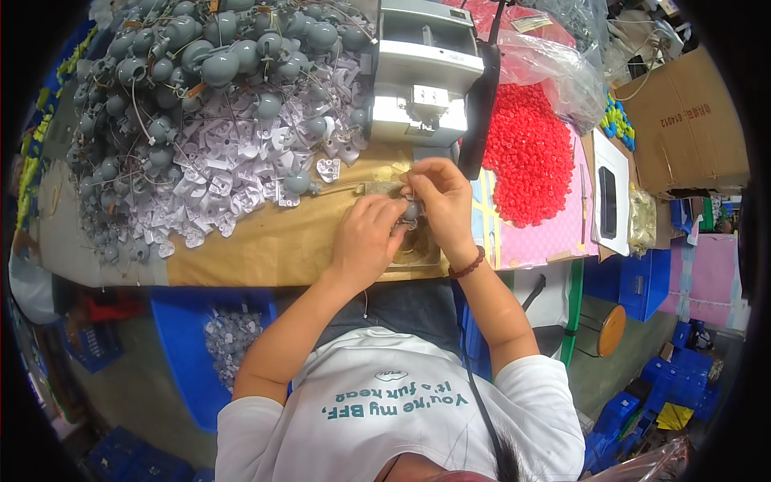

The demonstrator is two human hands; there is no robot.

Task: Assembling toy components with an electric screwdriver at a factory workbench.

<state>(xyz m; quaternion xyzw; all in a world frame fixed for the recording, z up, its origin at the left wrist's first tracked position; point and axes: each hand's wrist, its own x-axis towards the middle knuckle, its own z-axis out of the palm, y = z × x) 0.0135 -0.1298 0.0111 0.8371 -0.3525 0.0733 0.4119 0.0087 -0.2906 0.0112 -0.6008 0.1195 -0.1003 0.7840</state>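
The small grey ball-shaped part [410, 210] sits between the hands over there, held in the curled left hand [365, 237], while whether the right hand [442, 201], fingertips just above it, grips anything I can't tell.

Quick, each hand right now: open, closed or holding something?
Left hand: closed, holding a grey rounded part.
Right hand: curled beside that part; whether it pinches anything cannot be told.

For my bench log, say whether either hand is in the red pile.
No, the left hand and right hand meet at a small gray part, left of the red pile.
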